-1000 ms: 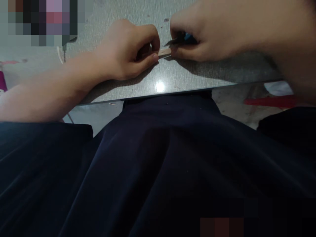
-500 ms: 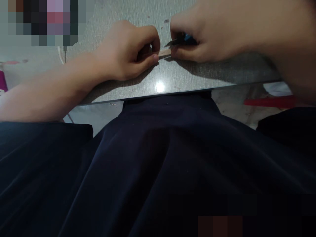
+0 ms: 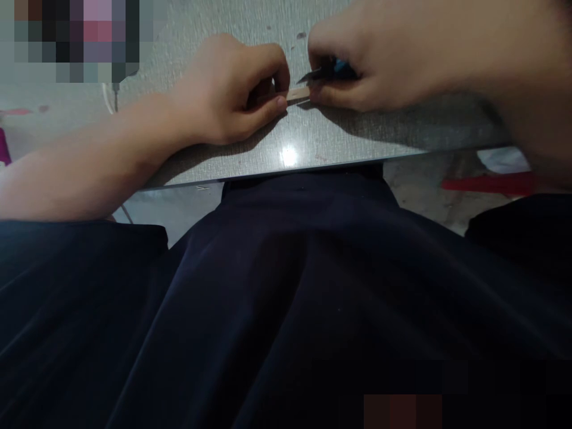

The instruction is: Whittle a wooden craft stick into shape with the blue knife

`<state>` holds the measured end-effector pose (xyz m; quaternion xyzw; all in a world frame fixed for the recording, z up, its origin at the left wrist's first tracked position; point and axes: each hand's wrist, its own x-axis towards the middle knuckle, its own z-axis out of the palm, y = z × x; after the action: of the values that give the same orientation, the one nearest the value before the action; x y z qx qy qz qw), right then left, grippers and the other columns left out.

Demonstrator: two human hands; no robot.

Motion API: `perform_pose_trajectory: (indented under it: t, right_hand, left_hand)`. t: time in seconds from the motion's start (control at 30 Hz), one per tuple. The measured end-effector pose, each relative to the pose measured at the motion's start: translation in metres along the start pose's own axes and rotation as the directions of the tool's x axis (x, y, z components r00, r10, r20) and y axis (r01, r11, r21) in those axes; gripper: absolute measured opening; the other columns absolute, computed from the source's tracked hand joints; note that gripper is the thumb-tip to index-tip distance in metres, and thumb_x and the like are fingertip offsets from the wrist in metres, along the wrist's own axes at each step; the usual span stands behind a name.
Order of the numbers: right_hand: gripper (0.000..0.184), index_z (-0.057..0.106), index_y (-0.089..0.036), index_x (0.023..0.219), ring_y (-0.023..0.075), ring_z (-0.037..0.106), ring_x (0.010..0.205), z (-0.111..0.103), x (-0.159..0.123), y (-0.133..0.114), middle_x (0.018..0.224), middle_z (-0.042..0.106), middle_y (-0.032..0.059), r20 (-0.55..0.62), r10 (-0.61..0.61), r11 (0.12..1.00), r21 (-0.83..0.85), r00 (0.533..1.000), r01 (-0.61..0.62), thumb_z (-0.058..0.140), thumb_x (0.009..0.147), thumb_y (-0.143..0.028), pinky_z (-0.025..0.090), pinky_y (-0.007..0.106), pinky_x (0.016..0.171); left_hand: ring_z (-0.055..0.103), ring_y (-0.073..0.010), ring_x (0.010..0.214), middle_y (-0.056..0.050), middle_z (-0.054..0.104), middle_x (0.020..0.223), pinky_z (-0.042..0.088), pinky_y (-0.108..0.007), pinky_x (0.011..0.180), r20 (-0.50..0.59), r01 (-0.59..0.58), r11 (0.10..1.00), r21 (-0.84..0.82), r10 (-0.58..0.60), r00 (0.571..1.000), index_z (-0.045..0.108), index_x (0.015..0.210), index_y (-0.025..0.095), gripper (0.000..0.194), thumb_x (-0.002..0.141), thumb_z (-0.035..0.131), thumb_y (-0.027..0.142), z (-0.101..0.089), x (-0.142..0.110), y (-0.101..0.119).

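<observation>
My left hand is closed, pinching a thin, flat, pale wooden strip between thumb and fingers just above the table. In my right hand is a craft knife with a blue and dark handle, the fingers wrapped round it. Its pointed blade sticks out to the left, just above the strip. My right thumb lies at the strip's right end. Most of the knife handle is hidden in the palm, and the strip's left part is hidden by my left fingers.
The grey textured table ends in a straight front edge before my dark clothing. A pale cable lies at the upper left, near a blurred-out patch. Something red and something white lie below the table's right side.
Both hands hold nearly the same place and grip. The strip shows a slightly wider face, and the view has shifted very little.
</observation>
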<state>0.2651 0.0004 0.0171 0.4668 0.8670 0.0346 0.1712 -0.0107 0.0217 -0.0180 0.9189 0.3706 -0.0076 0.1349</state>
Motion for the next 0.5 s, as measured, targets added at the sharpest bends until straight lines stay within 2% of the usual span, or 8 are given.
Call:
perform_pose_trajectory:
  t: [0.07,0.23,0.4,0.5]
  right_hand:
    - [0.086,0.088,-0.014,0.159,0.0434,0.093,0.112,0.0009,0.0005,0.001,0.136,0.094,0.0151,0.002,0.004,1.0,0.002,1.0,-0.004,0.041,0.123,-0.076,0.07,0.055,0.085]
    - [0.081,0.088,-0.017,0.158,0.0368,0.091,0.103,0.0014,0.0012,-0.0004,0.128,0.093,0.0103,-0.025,0.0,1.0,-0.016,1.0,0.0,0.043,0.12,-0.074,0.068,0.049,0.08]
    - [0.081,0.092,-0.016,0.148,0.035,0.09,0.102,-0.0025,-0.0007,-0.0027,0.127,0.094,0.0094,-0.017,0.008,1.0,-0.017,1.0,-0.008,0.043,0.117,-0.073,0.065,0.047,0.078]
    - [0.08,0.09,-0.015,0.153,0.0347,0.089,0.1,-0.0025,0.0004,-0.0029,0.126,0.094,0.0105,-0.02,0.0,1.0,-0.002,1.0,0.0,0.044,0.118,-0.071,0.065,0.047,0.076]
  left_hand:
    - [0.089,-0.0411,0.131,-0.008,0.09,0.133,0.066,-0.067,0.129,0.017,0.008,1.0,-0.006,-0.008,1.0,0.079,0.166,0.023,0.085,0.115,0.04,0.079,-0.0023,-0.0009,0.0009]
    - [0.089,-0.0393,0.13,-0.007,0.09,0.133,0.067,-0.066,0.127,0.013,0.003,1.0,-0.014,-0.003,1.0,0.08,0.165,0.026,0.081,0.117,0.041,0.078,-0.004,-0.0028,0.0008]
    - [0.088,-0.0369,0.126,-0.007,0.089,0.131,0.068,-0.065,0.126,0.019,-0.004,1.0,-0.005,0.004,1.0,0.079,0.165,0.026,0.08,0.118,0.04,0.078,-0.0035,-0.0026,-0.0006]
    - [0.088,-0.0378,0.127,-0.008,0.09,0.132,0.068,-0.065,0.126,0.02,0.004,1.0,-0.006,-0.004,1.0,0.079,0.166,0.026,0.082,0.118,0.041,0.079,-0.0031,-0.0028,-0.0001]
